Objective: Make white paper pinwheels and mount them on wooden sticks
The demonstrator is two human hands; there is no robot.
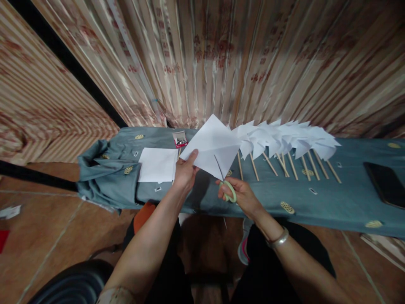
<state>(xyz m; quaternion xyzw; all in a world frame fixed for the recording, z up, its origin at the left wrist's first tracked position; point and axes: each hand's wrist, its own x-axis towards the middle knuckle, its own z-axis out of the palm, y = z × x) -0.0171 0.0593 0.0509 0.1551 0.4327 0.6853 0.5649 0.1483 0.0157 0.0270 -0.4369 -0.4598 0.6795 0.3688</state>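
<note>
A square sheet of white paper, turned corner-up, is pinched at its left corner by my left hand. My right hand is closed around the light green handles of a pair of scissors. The dark blades lie across the paper's lower corner, pointing up toward its middle. Just left of my left hand rests a stack of white paper sheets. To the right, several white paper pinwheels on wooden sticks overlap in a row on the cloth.
A blue-grey patterned cloth covers the narrow table and bunches up at its left end. Behind the stack stands a small open red box of metal pins. A black phone lies at the right. Pleated curtains hang behind the table.
</note>
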